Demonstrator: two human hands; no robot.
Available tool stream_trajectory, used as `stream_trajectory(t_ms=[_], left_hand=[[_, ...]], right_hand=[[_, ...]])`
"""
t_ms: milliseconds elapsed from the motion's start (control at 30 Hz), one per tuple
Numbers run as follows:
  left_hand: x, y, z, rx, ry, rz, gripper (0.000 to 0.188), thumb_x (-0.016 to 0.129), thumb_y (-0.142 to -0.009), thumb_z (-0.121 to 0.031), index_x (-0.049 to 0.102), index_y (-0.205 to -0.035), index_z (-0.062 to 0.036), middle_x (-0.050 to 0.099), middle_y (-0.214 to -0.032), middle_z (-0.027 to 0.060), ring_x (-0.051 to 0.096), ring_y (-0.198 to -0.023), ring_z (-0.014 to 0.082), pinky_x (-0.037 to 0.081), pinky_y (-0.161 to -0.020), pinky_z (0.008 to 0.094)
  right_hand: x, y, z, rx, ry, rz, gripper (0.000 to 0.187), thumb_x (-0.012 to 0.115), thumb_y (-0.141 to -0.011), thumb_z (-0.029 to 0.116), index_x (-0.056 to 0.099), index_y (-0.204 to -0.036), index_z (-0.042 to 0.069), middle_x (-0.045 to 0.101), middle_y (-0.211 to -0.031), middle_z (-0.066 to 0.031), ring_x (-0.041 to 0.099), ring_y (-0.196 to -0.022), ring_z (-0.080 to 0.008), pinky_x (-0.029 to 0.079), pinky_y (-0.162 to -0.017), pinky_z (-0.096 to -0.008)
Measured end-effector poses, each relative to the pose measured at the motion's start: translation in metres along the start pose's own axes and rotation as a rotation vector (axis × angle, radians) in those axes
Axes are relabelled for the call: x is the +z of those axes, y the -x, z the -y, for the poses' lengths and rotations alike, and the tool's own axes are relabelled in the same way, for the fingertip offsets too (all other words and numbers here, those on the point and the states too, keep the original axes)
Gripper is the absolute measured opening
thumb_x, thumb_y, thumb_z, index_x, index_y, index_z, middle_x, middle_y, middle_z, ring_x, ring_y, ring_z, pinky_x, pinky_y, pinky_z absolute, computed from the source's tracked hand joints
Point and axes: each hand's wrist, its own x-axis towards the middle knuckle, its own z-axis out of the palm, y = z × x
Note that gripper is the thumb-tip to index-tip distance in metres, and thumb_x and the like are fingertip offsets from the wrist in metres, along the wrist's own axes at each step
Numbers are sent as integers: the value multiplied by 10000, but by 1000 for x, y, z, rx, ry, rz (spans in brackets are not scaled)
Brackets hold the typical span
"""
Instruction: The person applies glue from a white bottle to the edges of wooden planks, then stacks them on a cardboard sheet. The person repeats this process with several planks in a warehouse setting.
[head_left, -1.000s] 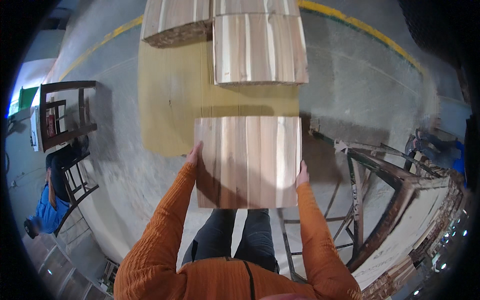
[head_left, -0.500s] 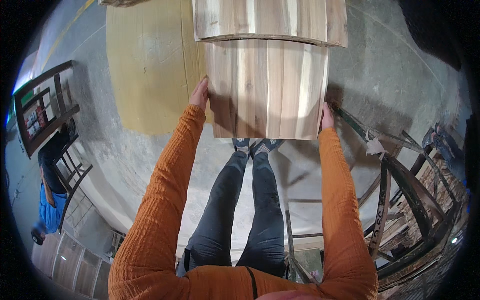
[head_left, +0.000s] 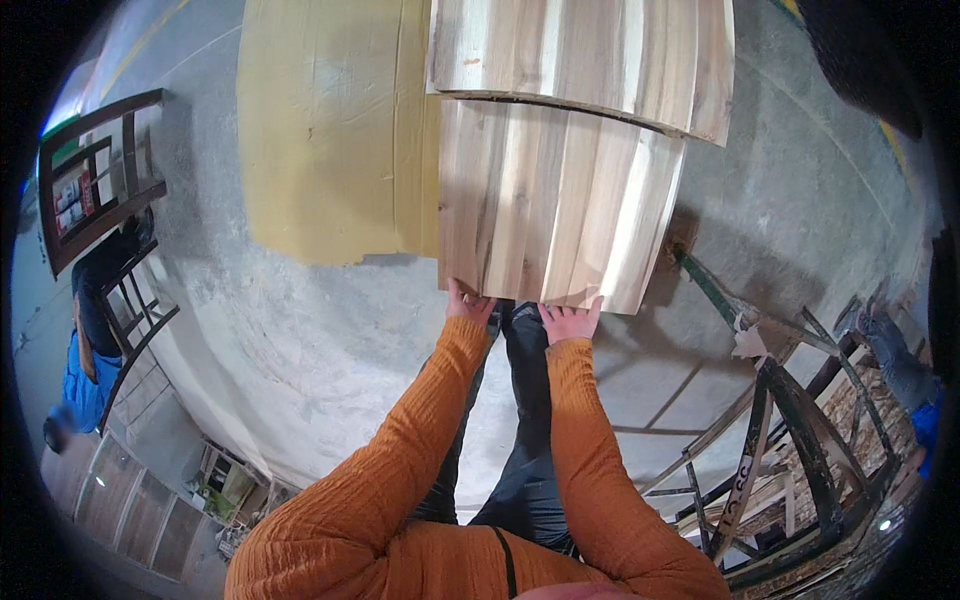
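Both hands sit at the near edge of a pale wooden panel [head_left: 555, 205] made of glued strips: the left hand [head_left: 468, 303] presses its fingers against the panel's near left corner, and the right hand [head_left: 571, 319] lies just beside it, fingers spread flat on the same edge, neither curled around the wood. That panel lies low over the concrete floor [head_left: 330, 330], its far edge tucked under a second wooden panel [head_left: 580, 55] of the same kind, and its left side overlaps a yellow sheet [head_left: 320, 130] spread on the floor. Orange sleeves cover both forearms, with dark trousers below. A dark metal frame [head_left: 780, 420] stands to the right, and a wooden chair frame [head_left: 95, 175] stands far left
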Motion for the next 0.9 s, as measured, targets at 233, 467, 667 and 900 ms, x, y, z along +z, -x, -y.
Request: stream_trajectory(t_ms=[233,467,667,900], left_hand=[[20,-1,10,-2,-14,-171,641,544,-830,-549,411,-1261,-94,501,-1193,143,527,-1034,292,444,-910,430],[10,1,-10,-5,-307,-41,711,601,-802,-514,374,-1304,-65,494,-1205,166,534,-1022,306,463,-859,442],[-50,63,-98,394,-1564,0,713,659,-771,-445,467,-1271,25,537,-1233,206,516,-1141,307,410,-939,368],[-41,212,-163,328,-1737,34,521,580,-829,-417,538,-1164,-20,621,-938,120,587,-760,210,489,-645,352]], right_hand=[[6,-1,1,-44,-35,-64,848,563,-758,582,228,-1405,149,244,-1435,-124,224,-1323,-368,175,-1079,-539],[3,2,7,-40,34,159,734,583,-797,484,293,-1368,125,324,-1396,-124,324,-1270,-370,300,-1009,-545],[-79,72,25,-27,638,-207,594,604,-813,362,384,-1317,137,453,-1319,-99,520,-1087,-285,452,-811,-465],[-160,223,41,-195,934,-165,298,464,-840,329,600,-823,64,651,-757,-88,643,-636,-215,484,-565,-358]])
